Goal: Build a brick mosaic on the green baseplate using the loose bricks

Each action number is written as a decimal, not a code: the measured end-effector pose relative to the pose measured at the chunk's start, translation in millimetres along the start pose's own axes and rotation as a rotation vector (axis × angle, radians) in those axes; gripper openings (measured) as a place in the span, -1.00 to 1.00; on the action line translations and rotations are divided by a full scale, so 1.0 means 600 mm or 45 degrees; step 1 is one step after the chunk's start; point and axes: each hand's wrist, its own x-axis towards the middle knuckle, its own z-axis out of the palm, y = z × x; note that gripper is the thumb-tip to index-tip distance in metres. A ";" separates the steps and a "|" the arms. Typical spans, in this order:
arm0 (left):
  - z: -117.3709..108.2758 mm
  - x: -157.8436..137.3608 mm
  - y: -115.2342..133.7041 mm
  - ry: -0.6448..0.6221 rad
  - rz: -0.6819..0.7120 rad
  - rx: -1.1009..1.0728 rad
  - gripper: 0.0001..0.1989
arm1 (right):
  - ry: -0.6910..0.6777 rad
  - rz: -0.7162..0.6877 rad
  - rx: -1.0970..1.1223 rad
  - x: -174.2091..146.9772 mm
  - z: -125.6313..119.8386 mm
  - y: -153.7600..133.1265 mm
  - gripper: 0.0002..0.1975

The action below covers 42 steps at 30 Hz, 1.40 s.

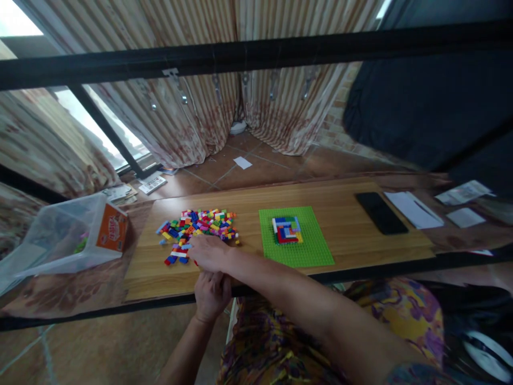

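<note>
My right hand [208, 252] reaches across to the left, over the near edge of a pile of small coloured toy bricks [200, 222]. Its fingers bend down among the bricks and their tips are hidden. Just below it, at the table's front edge, my left hand [212, 293] is closed with the fingers curled in; whatever it may hold is out of sight. A green baseplate [315, 248] lies right of the pile. On it stands a low square build of bricks [287, 231] in red, blue, white and yellow.
A clear plastic bin [68, 235] with an orange label stands at the far left. Right of the baseplate lie a black phone-like slab [380, 213] and white paper with a pen [414, 209]. A dark metal bar [256, 53] crosses beyond the wooden board [240, 198].
</note>
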 end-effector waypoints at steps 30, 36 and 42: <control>-0.021 0.084 0.058 -0.106 -0.727 -1.138 -0.63 | 0.757 0.528 1.610 -0.212 -0.024 0.031 -0.76; -0.017 0.099 0.081 -0.137 -0.621 -1.030 -0.77 | 0.857 0.489 1.371 -0.235 -0.023 0.026 -0.80; -0.018 0.102 0.103 -0.112 -0.536 -0.921 -0.85 | 0.887 0.538 1.103 -0.260 -0.018 0.029 -0.74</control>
